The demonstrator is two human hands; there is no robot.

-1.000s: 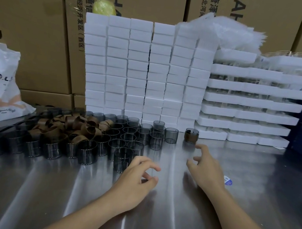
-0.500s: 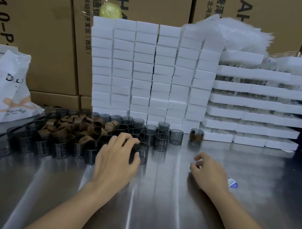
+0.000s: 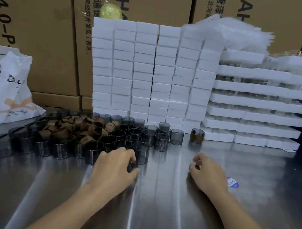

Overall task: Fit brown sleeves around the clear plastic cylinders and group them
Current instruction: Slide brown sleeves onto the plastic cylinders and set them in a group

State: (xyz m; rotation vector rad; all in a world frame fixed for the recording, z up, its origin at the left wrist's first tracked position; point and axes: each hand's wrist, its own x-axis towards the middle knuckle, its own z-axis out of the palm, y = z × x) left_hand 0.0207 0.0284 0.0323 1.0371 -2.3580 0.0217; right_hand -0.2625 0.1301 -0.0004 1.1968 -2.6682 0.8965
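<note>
**Left hand on a cylinder at the cluster's near edge**

The left hand (image 3: 115, 165) curls over one cylinder (image 3: 132, 166) at the front of the cluster. Its fingers seem to grip it, though they hide most of it. The right hand (image 3: 210, 173) rests on the steel table (image 3: 154, 209), fingers loosely curled, holding nothing, with a blue sticker (image 3: 232, 182) just beside it. More cylinders (image 3: 144, 132) stand upright in rows, and a heap of brown sleeves (image 3: 81, 127) lies among those on the left. One sleeved cylinder (image 3: 197, 135) stands apart to the right. Behind are stacked white foam blocks (image 3: 143, 72), trays (image 3: 257, 102), cartons (image 3: 35, 16) and a white bag (image 3: 12, 87).
</note>
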